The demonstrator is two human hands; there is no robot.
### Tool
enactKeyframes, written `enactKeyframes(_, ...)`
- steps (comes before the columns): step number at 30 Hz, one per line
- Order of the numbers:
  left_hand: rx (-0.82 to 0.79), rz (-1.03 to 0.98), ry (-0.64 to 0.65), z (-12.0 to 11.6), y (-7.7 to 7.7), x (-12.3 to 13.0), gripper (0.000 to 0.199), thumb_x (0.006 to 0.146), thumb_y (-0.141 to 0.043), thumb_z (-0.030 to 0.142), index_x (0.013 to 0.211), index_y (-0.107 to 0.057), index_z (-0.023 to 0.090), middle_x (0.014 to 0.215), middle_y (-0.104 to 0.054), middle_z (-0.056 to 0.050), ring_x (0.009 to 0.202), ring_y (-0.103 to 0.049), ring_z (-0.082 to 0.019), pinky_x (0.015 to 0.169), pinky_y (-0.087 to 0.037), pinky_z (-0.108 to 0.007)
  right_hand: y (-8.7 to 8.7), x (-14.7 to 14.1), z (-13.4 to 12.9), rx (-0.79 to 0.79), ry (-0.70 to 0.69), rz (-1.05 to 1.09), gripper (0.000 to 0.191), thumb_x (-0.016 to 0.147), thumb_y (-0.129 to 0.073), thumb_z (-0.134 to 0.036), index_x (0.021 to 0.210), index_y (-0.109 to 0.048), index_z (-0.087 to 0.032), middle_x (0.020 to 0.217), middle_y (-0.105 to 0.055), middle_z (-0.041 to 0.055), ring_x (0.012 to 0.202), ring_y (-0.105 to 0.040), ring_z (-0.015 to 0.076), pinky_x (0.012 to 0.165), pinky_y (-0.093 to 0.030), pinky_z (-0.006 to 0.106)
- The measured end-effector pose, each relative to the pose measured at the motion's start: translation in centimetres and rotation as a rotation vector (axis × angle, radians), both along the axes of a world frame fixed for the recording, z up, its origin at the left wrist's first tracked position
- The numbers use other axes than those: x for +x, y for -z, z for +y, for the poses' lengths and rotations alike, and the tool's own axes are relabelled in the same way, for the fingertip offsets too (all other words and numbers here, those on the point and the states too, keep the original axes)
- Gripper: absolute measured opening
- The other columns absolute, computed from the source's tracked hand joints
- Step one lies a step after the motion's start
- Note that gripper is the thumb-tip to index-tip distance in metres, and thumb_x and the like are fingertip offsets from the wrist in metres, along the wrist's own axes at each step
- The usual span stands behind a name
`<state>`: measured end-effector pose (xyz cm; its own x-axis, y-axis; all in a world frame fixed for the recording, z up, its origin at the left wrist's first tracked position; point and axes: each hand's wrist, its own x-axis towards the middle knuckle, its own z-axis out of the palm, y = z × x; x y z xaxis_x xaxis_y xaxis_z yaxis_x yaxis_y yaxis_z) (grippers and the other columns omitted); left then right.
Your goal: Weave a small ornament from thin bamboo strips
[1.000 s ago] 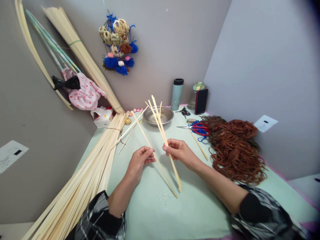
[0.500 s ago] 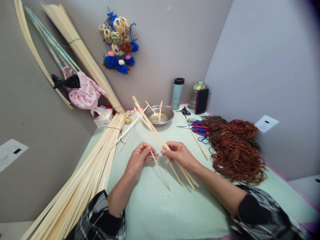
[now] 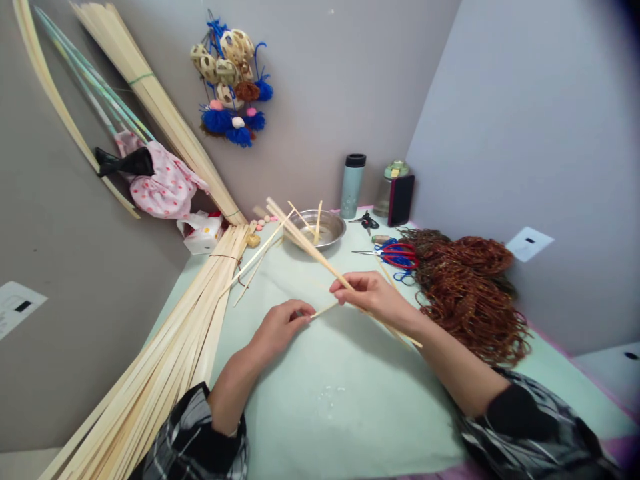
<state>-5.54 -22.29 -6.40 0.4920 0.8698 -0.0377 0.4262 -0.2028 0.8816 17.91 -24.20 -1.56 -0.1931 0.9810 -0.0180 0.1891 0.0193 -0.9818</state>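
Strips (image 3: 309, 244) of pale wood are in the right grip (image 3: 373, 297), pinched together between thumb and fingers. Their far ends slant away to the left of this grip, crossing in front of the bowl's left part; their near ends stick out to its lower right, by the wrist. To its left, the left grip (image 3: 280, 328) is closed on one thin strip (image 3: 325, 311), which points toward the right grip; whether it touches the fingers there, I cannot tell. Below both grips spreads the pale green surface (image 3: 300, 427), with small clear specks (image 3: 333, 399) nearer than the hands.

Beyond the grips stands a metal bowl (image 3: 335, 230), pale pieces poking up from it. Left of the left grip, a large bundle (image 3: 175, 347) of flat strips runs slantwise, tied near its far end. Past the right grip lie red-handled scissors (image 3: 400, 256), with blue yarn (image 3: 406, 278) by the handles, and to its right sits a heap of brown cord (image 3: 470, 300).

Farther off, against the wall, are a blue-green tumbler (image 3: 353, 187) and an upright phone (image 3: 401, 200) in front of a green-lidded bottle (image 3: 397, 169).
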Motion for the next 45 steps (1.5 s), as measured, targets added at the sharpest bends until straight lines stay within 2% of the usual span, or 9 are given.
enactKeyframes(9,0.357,0.229,-0.079,-0.3,0.6,0.6,0.016,0.091,-0.054,0.025,0.094,-0.069,0.023,0.089,-0.064,-0.003,0.088,-0.059,-0.021,0.079,-0.041,-0.032,4.4,-1.5,0.3,0.004,-0.111,-0.331,0.016,0.078,-0.058,-0.023,0.08,-0.071,-0.015,0.057,-0.051,-0.0042,0.055,-0.04,0.0094,0.052,-0.028,0.022)
enactKeyframes(16,0.384,0.136,-0.125,0.0,0.9,0.1,0.011,0.087,-0.061,0.025,0.088,-0.072,0.025,0.084,-0.064,-0.004,0.089,-0.057,-0.024,0.079,-0.041,-0.034,4.7,-0.6,0.4,0.08,-0.187,-0.47,0.024,0.087,-0.057,-0.033,0.086,-0.075,-0.017,0.055,-0.047,-0.0043,0.053,-0.037,0.0101,0.053,-0.026,0.023)
enactKeyframes(19,0.309,-0.006,-0.199,-0.1,0.4,0.3,0.009,0.085,-0.064,0.027,0.087,-0.073,0.024,0.085,-0.066,-0.004,0.085,-0.057,-0.022,0.08,-0.042,-0.032,3.5,-0.7,0.2,0.108,-0.163,-0.384,0.033,0.091,-0.056,-0.042,0.08,-0.072,-0.015,0.058,-0.043,-0.004,0.056,-0.035,0.0099,0.053,-0.025,0.023)
enactKeyframes(22,0.06,-0.242,-0.259,-0.5,-0.4,0.8,0.018,0.084,-0.068,0.035,0.095,-0.073,0.022,0.09,-0.068,-0.004,0.081,-0.059,-0.018,0.078,-0.045,-0.029,2.1,-1.0,-0.2,0.05,-0.18,-0.17,0.043,0.094,-0.052,-0.052,0.088,-0.071,-0.014,0.057,-0.038,-0.0057,0.052,-0.032,0.0087,0.051,-0.023,0.023)
enactKeyframes(27,-0.273,-0.588,-0.194,-1.3,-1.6,2.1,0.032,0.079,-0.075,0.042,0.098,-0.07,0.017,0.085,-0.07,-0.004,0.08,-0.063,-0.016,0.08,-0.049,-0.028,1.4,-1.9,-1.1,-0.025,-0.285,0.022,0.047,0.094,-0.053,-0.057,0.095,-0.072,-0.014,0.057,-0.039,-0.0066,0.048,-0.034,0.0072,0.048,-0.024,0.023)
enactKeyframes(31,-0.335,-0.682,-0.207,-1.6,-1.7,2.4,0.027,0.079,-0.076,0.041,0.082,-0.067,0.016,0.075,-0.066,-0.002,0.074,-0.062,-0.014,0.076,-0.052,-0.027,1.7,-2.2,-1.2,-0.029,-0.298,0.041,0.047,0.094,-0.054,-0.058,0.094,-0.073,-0.014,0.058,-0.04,-0.0063,0.048,-0.035,0.0068,0.048,-0.025,0.022)
enactKeyframes(36,-0.369,-0.664,-0.241,-1.7,-1.8,2.5,0.031,0.076,-0.078,0.042,0.09,-0.068,0.017,0.083,-0.068,-0.003,0.078,-0.064,-0.014,0.075,-0.053,-0.026,1.8,-2.1,-1.1,0.001,-0.272,0.023,0.049,0.093,-0.055,-0.059,0.089,-0.072,-0.013,0.056,-0.043,-0.0057,0.048,-0.035,0.0071,0.048,-0.024,0.023)
enactKeyframes(40,-0.352,-0.694,-0.24,-1.7,-1.8,2.7,0.033,0.075,-0.079,0.045,0.075,-0.066,0.015,0.067,-0.061,0.0,0.067,-0.057,-0.011,0.071,-0.05,-0.025,1.8,-2.4,-1.2,0.002,-0.3,0.016,0.05,0.092,-0.055,-0.06,0.091,-0.073,-0.014,0.058,-0.043,-0.0053,0.049,-0.036,0.0074,0.049,-0.026,0.023)
enactKeyframes(45,-0.351,-0.687,-0.263,-1.6,-1.6,2.5,0.03,0.075,-0.079,0.043,0.074,-0.067,0.015,0.07,-0.063,-0.001,0.07,-0.059,-0.012,0.074,-0.051,-0.025,1.7,-2.9,-1.4,0.021,-0.209,0.031,0.046,0.09,-0.059,-0.058,0.078,-0.067,-0.014,0.054,-0.044,-0.0056,0.049,-0.036,0.0077,0.049,-0.026,0.024)
